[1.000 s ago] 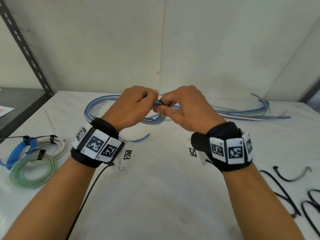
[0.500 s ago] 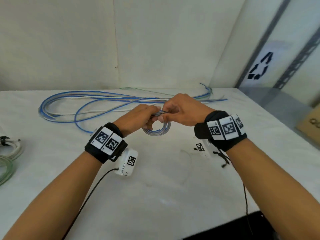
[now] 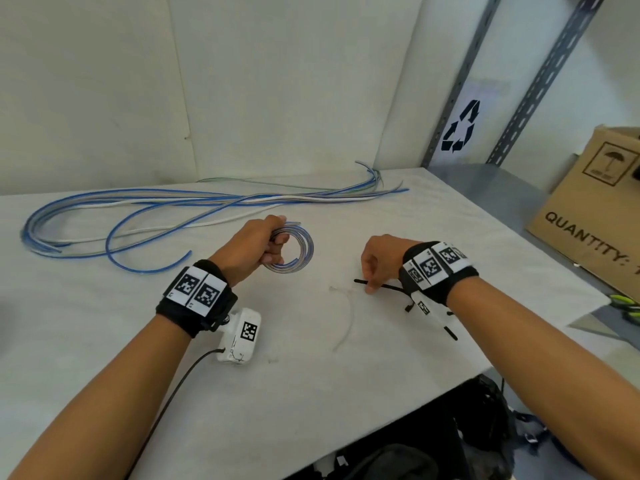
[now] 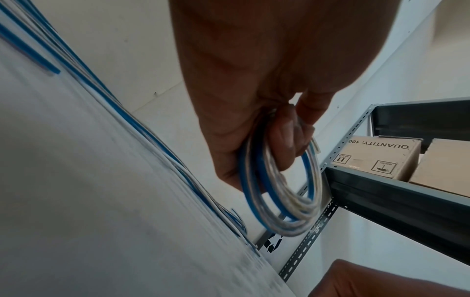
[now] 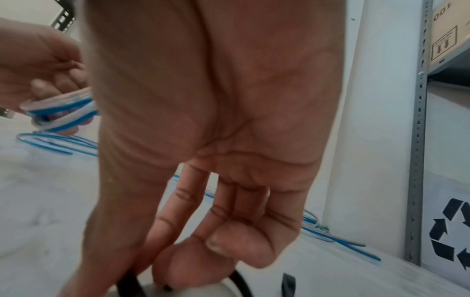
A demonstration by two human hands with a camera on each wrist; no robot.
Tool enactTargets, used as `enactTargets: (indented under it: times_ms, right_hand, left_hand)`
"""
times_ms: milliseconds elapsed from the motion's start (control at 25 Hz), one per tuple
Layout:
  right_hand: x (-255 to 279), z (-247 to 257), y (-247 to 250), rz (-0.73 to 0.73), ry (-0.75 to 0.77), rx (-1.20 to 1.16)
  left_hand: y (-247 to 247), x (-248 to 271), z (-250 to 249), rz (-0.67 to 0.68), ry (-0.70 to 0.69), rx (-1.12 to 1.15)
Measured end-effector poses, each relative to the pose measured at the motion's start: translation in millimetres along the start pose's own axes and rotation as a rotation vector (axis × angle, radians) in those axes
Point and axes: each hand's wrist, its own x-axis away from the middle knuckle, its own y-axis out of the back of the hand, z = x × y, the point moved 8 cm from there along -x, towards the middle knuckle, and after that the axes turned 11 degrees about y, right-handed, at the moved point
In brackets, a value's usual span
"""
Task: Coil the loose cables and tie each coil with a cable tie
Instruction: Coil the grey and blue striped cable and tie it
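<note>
White table (image 3: 346, 393), grey shelving (image 3: 460, 81), seemingly steel

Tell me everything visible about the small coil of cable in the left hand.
The coil is a small round bundle of several loops of thin, glossy, plastic-looking cable, blue and whitish-clear. The left hand grips one side with its fingers curled through the loops. It is held roughly upright over the white table. One blue end sticks out loose. No tie shows on it.

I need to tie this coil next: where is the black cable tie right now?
In the head view, the black cable tie lies on the white table, pinched by the right hand, right of the coil.
</note>
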Motion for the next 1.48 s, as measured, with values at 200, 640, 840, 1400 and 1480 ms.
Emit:
enactTargets:
  times_ms: [200,640,840,1400,1480]
  right_hand:
    - [6,11,36,-0.140,0.031,-0.014]
    - [-4,169,135,-0.885,0.766,-1.120]
    - [-32,227,130,-0.773,0.886,-1.263]
    - [-49,244,118,-0.762,0.992,-1.368]
    - [-54,248,111,-0.657,0.933,-1.322]
  left_hand:
    - [10,0,-8,-0.034,-0.016,-0.008]
    - [131,34,-54,-0.439,-0.194,0.116]
    - [162,53,-69,-0.573,-0.262,-0.153]
    - [180,75,-79,-0.635,-0.489,-0.192]
    - [174,82,-87,-0.657,-0.573,-0.234]
